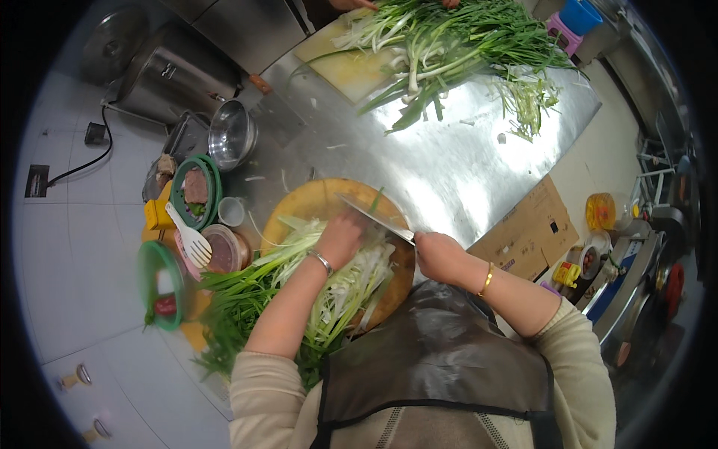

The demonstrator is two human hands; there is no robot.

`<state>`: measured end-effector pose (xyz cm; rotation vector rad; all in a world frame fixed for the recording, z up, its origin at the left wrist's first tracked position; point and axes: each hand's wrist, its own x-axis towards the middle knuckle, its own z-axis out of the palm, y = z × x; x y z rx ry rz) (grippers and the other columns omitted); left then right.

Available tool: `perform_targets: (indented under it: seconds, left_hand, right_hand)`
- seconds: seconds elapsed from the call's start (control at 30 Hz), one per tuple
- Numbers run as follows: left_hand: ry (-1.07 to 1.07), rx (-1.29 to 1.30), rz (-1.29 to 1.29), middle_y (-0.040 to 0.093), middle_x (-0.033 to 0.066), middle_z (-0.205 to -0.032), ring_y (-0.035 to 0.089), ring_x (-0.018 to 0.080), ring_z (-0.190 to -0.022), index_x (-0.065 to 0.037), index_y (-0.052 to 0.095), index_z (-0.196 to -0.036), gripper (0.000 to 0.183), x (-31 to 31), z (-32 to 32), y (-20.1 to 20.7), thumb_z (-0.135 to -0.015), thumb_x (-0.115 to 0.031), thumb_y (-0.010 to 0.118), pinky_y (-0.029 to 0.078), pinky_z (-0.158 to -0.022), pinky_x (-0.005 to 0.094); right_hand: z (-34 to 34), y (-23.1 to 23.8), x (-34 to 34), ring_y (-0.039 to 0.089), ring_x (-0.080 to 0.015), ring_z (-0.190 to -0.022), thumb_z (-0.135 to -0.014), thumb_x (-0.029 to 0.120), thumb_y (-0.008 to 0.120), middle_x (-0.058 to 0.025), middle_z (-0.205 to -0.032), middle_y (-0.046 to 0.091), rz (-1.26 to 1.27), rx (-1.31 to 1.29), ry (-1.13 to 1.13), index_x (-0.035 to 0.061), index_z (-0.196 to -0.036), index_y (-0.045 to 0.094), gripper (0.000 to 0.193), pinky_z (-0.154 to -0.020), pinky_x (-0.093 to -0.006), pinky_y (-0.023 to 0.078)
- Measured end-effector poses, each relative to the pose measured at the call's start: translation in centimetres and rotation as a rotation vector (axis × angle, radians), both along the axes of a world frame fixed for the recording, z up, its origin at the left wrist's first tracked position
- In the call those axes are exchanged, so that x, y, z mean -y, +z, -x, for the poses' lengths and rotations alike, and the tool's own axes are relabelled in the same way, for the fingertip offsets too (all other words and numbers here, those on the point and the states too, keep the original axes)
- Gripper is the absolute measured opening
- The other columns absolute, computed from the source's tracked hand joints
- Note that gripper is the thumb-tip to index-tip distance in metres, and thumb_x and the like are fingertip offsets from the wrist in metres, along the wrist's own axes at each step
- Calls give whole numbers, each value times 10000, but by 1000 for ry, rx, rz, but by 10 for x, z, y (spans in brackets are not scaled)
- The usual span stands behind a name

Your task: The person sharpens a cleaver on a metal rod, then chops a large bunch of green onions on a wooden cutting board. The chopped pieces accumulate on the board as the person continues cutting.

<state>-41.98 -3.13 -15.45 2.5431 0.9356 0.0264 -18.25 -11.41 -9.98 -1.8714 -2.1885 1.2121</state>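
A round wooden cutting board (299,196) lies on the metal table in front of me. My right hand (441,258) is closed round the handle of a kitchen knife (378,219), whose blade points left and away over the board. Close to the blade, my left hand (340,239) presses down on a heap of green onions (318,288), its fingertips partly hidden. Pale shredded-looking lengths (359,277) lie under and beside that hand. The green leaves hang over the board's left and near edge.
Across the metal table (299,153), another person's hands (355,4) touch a big pile of green onions (464,45) on a yellowish board (359,75). At left stand a steel bowl (232,135), green baskets (215,187) and a white slotted spatula (196,243). Flattened cardboard (527,232) lies right.
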Motion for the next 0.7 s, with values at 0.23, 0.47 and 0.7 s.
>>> perform_targets:
  seconds: [0.23, 0.47, 0.7]
  left_hand:
    - [8, 33, 68, 500, 182, -1246, 414, 362, -1207, -19, 564, -1172, 409, -5, -4, 9, -776, -119, 588, 346, -1029, 421]
    - [18, 144, -202, 519, 140, -1254, 460, 349, -1158, -88, 644, -1061, 311, -27, -25, 37, -779, -214, 607, 332, -988, 475]
    - [-9, -659, 49, 651, 92, -1019, 548, 284, -1037, -135, 679, -946, 212, -64, -144, -6, -780, -263, 649, 372, -912, 430]
  right_hand:
    - [-17, 10, 2, 613, -399, -768, -781, 70, 556, -235, -779, 620, -67, -146, -60, -40, -896, 570, 159, -680, -469, 494]
    - [-82, 19, 56, 571, -267, -562, -833, 62, 581, -173, -657, 586, -268, -425, -418, -16, -984, 579, 170, -549, -342, 455]
    - [-118, 0, 102, 557, -184, -623, -843, 56, 588, -141, -717, 621, -66, -511, -819, -16, -1000, 600, 173, -609, -325, 459]
